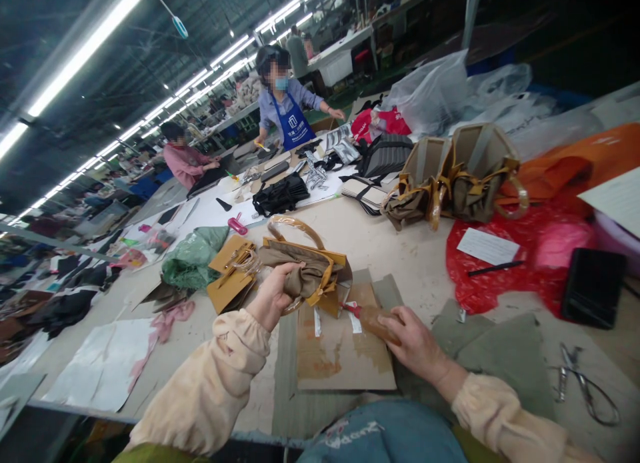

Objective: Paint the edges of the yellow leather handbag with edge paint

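My left hand is closed on the brown fabric of a partly made handbag with mustard trim and a film-wrapped ring handle. The bag is tilted above a glue-stained piece of cardboard. In my right hand is an amber squeeze bottle. Its red nozzle points at the bag's lower edge; whether it touches, I cannot tell. Left of the bag lie mustard panels with another wrapped handle.
Two similar bags stand at the back right. Scissors, a black phone-like device, a pen and a red plastic bag lie to the right. A green bag sits left. Across the table a co-worker wears a blue apron.
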A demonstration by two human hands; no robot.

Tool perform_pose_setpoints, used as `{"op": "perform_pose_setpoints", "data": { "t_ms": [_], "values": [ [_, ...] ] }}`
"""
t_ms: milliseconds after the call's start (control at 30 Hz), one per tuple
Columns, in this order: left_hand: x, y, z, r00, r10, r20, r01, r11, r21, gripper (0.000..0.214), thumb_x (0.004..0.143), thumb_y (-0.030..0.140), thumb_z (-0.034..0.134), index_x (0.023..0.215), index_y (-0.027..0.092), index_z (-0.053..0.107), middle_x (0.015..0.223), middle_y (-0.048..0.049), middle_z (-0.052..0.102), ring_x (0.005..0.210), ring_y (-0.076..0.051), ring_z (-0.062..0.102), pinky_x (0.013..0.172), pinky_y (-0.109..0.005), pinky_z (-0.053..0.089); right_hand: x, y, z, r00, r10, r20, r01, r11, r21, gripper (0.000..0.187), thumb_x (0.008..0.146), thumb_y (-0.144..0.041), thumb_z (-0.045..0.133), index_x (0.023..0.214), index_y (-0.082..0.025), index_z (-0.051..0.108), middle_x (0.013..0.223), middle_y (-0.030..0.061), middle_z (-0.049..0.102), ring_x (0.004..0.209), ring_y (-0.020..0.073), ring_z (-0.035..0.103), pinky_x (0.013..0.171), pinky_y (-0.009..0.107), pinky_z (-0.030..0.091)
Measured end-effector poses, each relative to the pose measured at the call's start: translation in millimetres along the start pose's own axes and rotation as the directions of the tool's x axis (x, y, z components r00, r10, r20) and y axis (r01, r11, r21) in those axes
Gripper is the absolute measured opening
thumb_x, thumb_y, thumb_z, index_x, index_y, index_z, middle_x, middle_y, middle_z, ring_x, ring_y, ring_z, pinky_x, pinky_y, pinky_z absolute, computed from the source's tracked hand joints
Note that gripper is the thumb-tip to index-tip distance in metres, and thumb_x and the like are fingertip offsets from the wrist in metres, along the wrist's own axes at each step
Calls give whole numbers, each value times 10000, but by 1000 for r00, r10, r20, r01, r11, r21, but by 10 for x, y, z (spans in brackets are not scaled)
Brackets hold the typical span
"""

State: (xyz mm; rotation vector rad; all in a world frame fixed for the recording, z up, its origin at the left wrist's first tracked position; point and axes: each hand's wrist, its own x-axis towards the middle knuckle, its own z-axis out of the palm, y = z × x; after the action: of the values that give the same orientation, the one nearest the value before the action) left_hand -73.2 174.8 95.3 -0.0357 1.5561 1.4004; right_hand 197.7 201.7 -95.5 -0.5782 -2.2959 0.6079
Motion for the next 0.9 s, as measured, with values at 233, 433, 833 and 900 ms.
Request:
{"op": "perform_pose_setpoints", "data": {
  "t_ms": [233, 433, 833, 900],
  "values": [
    [11, -7, 3, 1000, 3, -3, -3, 1000, -1, 114, 773, 48, 541, 759, 61, 653, 593, -82, 700, 509, -171, 672, 536, -249, 576, 103, 207, -21, 996, 21, -87, -23, 999, -30, 325, 827, -68, 548, 1131, -173, 589, 1047, 129, 467, 958, 275, 512, 785, 432, 525],
    [-39, -15, 32, 999, 6, -54, -8, 999, -44, 106, 746, 31, 557, 787, 85, 638, 593, -70, 704, 511, -183, 675, 528, -260, 574, 50, 78, -9, 999, 28, -40, -28, 999, 19, 293, 830, -103, 566, 1113, -179, 570, 1011, 100, 477, 924, 237, 545, 773, 365, 543],
    [-29, -38, -66, 1000, 16, -27, -17, 999, -45, 98, 743, 37, 567, 782, 74, 649, 604, -78, 708, 514, -176, 674, 541, -256, 578, 106, 173, -104, 997, -19, -72, 15, 998, -53, 326, 829, -71, 529, 1110, -208, 619, 1015, 113, 491, 906, 257, 516, 749, 410, 518],
    [-20, -41, -43, 999, 20, -25, -21, 998, -51, 90, 738, 38, 569, 768, 69, 648, 592, -78, 702, 499, -176, 668, 537, -255, 574, 80, 150, -108, 998, -34, -51, 31, 998, -50, 322, 825, -67, 534, 1096, -211, 630, 1004, 108, 497, 895, 251, 516, 739, 400, 517]
  ]
}}
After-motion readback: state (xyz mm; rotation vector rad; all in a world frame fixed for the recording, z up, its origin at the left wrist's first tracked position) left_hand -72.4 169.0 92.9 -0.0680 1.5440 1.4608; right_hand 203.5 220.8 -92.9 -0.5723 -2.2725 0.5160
